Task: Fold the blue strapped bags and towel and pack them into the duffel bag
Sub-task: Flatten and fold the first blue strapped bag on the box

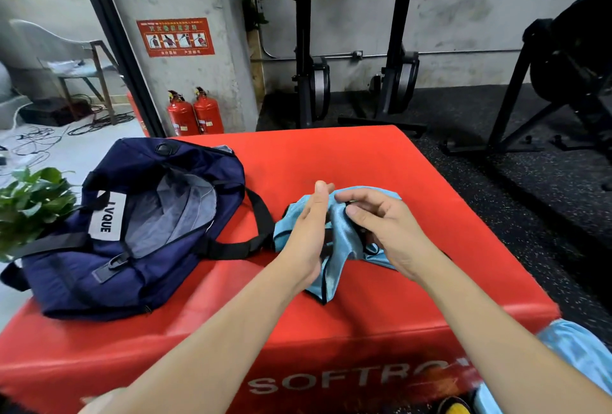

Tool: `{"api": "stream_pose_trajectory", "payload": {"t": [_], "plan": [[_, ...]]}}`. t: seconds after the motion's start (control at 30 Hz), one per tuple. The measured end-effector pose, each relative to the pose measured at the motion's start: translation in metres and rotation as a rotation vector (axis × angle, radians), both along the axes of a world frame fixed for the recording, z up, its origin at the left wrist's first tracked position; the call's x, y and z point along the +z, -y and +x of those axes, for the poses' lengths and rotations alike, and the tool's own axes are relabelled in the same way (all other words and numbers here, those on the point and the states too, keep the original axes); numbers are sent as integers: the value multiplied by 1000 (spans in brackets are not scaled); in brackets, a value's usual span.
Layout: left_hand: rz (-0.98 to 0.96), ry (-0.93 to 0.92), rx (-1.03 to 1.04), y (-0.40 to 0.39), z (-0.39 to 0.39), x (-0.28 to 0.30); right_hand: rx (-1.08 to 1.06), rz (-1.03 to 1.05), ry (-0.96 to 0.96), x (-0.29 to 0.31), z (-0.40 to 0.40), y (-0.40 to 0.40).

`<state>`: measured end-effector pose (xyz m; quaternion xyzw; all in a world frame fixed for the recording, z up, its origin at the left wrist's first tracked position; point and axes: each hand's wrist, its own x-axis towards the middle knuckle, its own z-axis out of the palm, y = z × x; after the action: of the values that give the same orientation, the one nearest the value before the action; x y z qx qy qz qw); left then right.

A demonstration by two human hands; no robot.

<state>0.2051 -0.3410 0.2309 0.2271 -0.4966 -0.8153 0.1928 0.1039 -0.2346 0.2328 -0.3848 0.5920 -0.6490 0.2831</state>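
A light blue bag with black straps (341,248) lies crumpled near the middle of the red padded box (414,188). My left hand (308,234) stands on edge against the bag's left side, fingers straight and pointing away from me. My right hand (384,225) hovers over the bag's right part with its fingers loosely bent; whether it holds any fabric is hidden. The navy duffel bag (139,225) lies open on the box's left side, its grey lining showing, one black strap reaching toward the blue bag.
A green leafy plant (29,205) stands at the left edge beside the duffel. More light blue fabric (573,350) shows at the lower right, off the box. Two red fire extinguishers (195,114) and black gym machines (308,49) stand behind the box.
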Motion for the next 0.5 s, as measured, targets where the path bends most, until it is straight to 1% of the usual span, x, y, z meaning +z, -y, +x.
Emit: {"api": "stream_pose_trajectory", "payload": {"t": [0.03, 0.1, 0.2, 0.3, 0.37, 0.43, 0.5], "plan": [[16, -22, 2, 0, 0, 1, 8, 28, -4, -1, -1, 0], [-55, -63, 73, 3, 1, 3, -37, 59, 34, -1, -5, 0], [-162, -52, 211, 16, 2, 4, -216, 29, 152, 1, -10, 1], [-222, -51, 250, 29, 5, 6, -350, 86, 163, 0, -18, -1], [-218, -83, 257, 36, 8, 9, -375, 160, 136, -7, -24, -1], [-238, -119, 264, 42, 11, 13, -353, 228, 122, -13, -27, 1], [-344, -142, 291, 48, 16, 18, -317, 302, 67, -22, -29, 6]]}}
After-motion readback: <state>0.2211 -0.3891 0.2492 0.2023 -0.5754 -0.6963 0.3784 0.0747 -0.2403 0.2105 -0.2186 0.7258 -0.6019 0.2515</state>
